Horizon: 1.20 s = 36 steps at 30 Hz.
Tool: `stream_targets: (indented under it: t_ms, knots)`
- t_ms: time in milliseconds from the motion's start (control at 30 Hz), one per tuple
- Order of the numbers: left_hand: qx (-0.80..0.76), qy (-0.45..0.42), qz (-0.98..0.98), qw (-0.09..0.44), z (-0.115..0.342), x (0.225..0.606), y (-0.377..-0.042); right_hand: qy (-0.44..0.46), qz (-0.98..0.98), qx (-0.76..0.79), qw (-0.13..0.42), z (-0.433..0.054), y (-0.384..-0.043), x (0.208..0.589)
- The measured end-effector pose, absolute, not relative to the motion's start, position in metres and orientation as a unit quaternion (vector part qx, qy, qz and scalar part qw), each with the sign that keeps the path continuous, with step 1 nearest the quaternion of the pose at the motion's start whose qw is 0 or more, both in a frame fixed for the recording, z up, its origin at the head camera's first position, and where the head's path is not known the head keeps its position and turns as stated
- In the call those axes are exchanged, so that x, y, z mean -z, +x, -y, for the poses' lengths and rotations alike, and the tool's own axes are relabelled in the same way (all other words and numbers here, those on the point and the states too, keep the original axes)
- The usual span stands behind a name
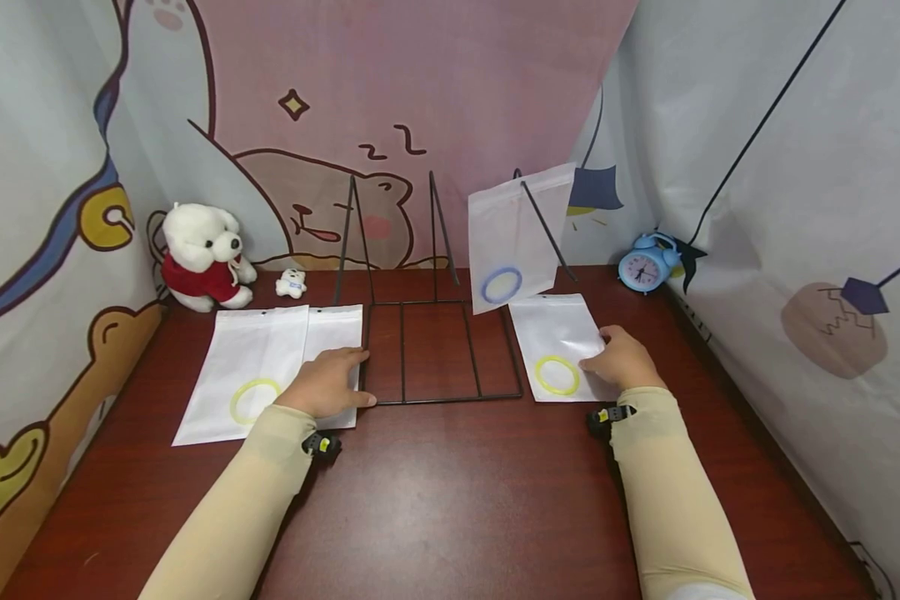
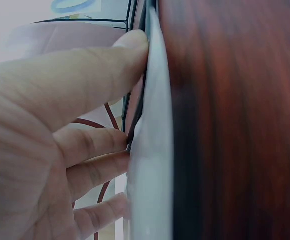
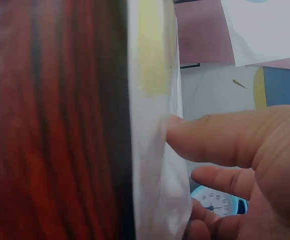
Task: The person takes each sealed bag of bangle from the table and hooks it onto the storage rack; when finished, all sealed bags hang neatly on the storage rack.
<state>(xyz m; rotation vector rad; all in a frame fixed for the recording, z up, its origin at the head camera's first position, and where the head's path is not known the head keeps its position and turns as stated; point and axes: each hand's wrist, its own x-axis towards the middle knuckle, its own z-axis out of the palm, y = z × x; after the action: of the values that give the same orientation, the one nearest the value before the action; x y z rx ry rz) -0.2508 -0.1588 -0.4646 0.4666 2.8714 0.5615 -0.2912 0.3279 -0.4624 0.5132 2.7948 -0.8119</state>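
A black wire rack (image 1: 445, 402) with upright prongs lies across the middle of the table. My left hand (image 1: 328, 382) rests at its front left corner, thumb and fingertips touching the wire, over a white bag (image 1: 335, 325). Overlapping that is another white bag (image 1: 210, 408) with a yellow ring (image 1: 234, 402). At the right, my right hand (image 1: 624, 360) pinches the right edge of a flat white bag (image 1: 551, 321) holding a yellow ring (image 1: 540, 382); its thumb (image 3: 205, 137) is on the top face. A white bag (image 1: 506, 225) with a blue ring (image 1: 486, 287) hangs on the rack's right prongs.
A white plush bear (image 1: 198, 237) in red sits at the back left, with a small white figurine (image 1: 291, 283) beside it. A blue alarm clock (image 1: 642, 268) stands at the back right. Printed curtains enclose the table (image 1: 450, 500) on the back and sides.
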Motion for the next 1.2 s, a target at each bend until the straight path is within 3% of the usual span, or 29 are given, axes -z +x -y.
stream_targets:
  t_ms: [633,1200]
  knots:
    - [-0.185,0.154,-0.966,0.091,0.158,0.465,-0.250,0.118,-0.935,0.334,0.023,-0.332,-0.296,0.463]
    - [-0.188,0.156,-0.966,0.088,0.159,0.464,-0.251,0.149,-0.912,0.381,-0.040,-0.328,-0.293,0.449]
